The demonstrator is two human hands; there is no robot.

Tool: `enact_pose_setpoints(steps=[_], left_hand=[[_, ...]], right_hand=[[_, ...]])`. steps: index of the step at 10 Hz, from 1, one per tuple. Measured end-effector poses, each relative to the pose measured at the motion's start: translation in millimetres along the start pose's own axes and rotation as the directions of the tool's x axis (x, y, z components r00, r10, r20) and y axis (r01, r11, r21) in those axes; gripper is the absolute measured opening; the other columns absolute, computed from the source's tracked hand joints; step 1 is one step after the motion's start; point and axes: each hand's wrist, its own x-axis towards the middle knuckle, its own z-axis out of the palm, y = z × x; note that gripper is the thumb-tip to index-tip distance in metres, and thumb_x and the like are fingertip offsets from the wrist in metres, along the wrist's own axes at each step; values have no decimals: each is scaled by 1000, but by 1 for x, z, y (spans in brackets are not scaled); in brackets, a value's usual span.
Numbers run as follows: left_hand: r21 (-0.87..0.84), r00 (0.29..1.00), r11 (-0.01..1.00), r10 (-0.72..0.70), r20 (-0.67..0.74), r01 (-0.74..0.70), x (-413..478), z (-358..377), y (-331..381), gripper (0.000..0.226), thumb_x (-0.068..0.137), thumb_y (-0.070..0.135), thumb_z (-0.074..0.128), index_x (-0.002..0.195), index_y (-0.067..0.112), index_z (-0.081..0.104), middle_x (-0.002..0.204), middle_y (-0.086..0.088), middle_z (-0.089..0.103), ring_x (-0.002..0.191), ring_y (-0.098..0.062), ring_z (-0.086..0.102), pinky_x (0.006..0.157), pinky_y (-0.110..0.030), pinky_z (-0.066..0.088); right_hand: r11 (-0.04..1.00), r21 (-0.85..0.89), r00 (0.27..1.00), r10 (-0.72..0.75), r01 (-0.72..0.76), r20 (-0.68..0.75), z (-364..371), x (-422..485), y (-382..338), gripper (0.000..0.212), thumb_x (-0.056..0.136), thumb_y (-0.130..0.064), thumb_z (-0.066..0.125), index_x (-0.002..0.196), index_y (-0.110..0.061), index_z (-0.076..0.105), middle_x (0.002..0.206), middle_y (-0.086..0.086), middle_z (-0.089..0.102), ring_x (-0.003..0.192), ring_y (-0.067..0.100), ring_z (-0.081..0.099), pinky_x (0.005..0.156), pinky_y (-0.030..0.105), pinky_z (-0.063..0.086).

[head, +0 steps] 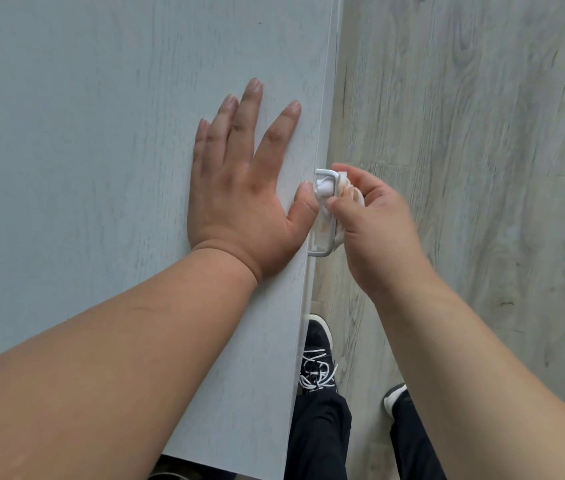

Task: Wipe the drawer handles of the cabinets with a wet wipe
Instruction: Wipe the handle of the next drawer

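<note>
Wiping one drawer handle, the wipe bunched round its bar.

My right hand (371, 216) pinches the wet wipe (324, 190) between thumb and curled fingers, wrapping it round the white drawer handle (319, 253) on the cabinet front, just under the top edge. The wipe shows faint orange-brown marks. My left hand (239, 188) lies flat on the grey cabinet top (101, 133), fingers straight and spread, holding nothing, its thumb tip just beside the handle. Below are the pale wood-grain floor (482, 133) and my black shoe (317, 362) with white laces. I judge I'm mid-wipe on this handle. The next move calls for sliding the wipe along the bar to its near end with a firm pinch, then going on to other handles, none of which I can see from here.
</note>
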Motion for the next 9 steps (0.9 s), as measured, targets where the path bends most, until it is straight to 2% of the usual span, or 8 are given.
enact_pose_setpoints(steps=[1, 2, 3, 4, 6, 7, 8, 9], left_hand=[[2, 1000, 1000, 2, -7, -2, 0, 1, 0, 76, 88, 50, 47, 160, 26, 38, 170, -12, 25, 156, -37, 23, 126, -58, 18], [-1, 1000, 1000, 2, -10, -2, 0, 0, 0, 76, 88, 50, 47, 159, 25, 39, 170, -12, 25, 156, -37, 24, 125, -59, 19], [-1, 1000, 1000, 3, -14, -3, 0, 1, 0, 76, 87, 50, 47, 159, 25, 40, 170, -13, 26, 155, -37, 25, 125, -59, 19], [1, 1000, 1000, 2, -8, -2, 0, 1, 0, 76, 88, 50, 47, 159, 25, 40, 170, -13, 26, 156, -37, 24, 125, -59, 19], [-3, 1000, 1000, 2, -16, -2, -1, 1, 0, 75, 88, 49, 48, 159, 25, 40, 170, -13, 26, 156, -37, 24, 125, -59, 19], [0, 1000, 1000, 2, -18, -2, -1, 1, 0, 75, 89, 49, 48, 159, 24, 40, 170, -13, 26, 156, -37, 25, 125, -59, 19], [2, 1000, 1000, 0, -12, 0, 0, 1, 0, 75, 89, 49, 48, 159, 25, 40, 170, -13, 26, 156, -37, 24, 125, -59, 19], [-3, 1000, 1000, 0, -9, 0, 0, 0, 0, 76, 88, 49, 48, 159, 24, 40, 170, -13, 26, 156, -37, 24, 125, -59, 19]], right_hand=[[995, -98, 999, -25, 21, -35, 3, 6, -3, 33, 93, -10, 70, 122, -25, 69, 105, -3, 75, 86, 6, 70, 85, 30, 58], [966, -245, 993, -104, 88, -55, 8, 12, -6, 35, 92, -13, 71, 124, -26, 69, 99, -9, 69, 72, -4, 61, 82, 24, 56], [927, -349, 985, -162, 133, -54, 10, 14, -7, 35, 93, -13, 68, 126, -26, 68, 97, -15, 66, 67, -8, 57, 71, 10, 48], [902, -401, 977, -203, 161, -65, 8, 14, -6, 30, 94, -17, 68, 123, -25, 69, 93, -16, 65, 67, -9, 57, 68, 9, 47], [856, -472, 968, -249, 211, -19, 5, 14, -6, 21, 99, -19, 62, 117, -23, 71, 83, -11, 64, 68, -1, 59, 66, 12, 47], [749, -595, 940, -339, 290, 32, 6, 16, -3, 22, 101, -17, 56, 118, -20, 71, 71, -13, 57, 63, 6, 54, 65, 21, 44], [700, -633, 924, -377, 331, 66, 7, 18, -1, 27, 104, -17, 50, 122, -18, 69, 70, -18, 48, 63, -1, 45, 65, 20, 37], [796, -544, 959, -274, 267, 70, 6, 12, 0, 28, 103, -21, 54, 129, -27, 64, 83, -16, 57, 69, -2, 54, 68, 15, 43]])
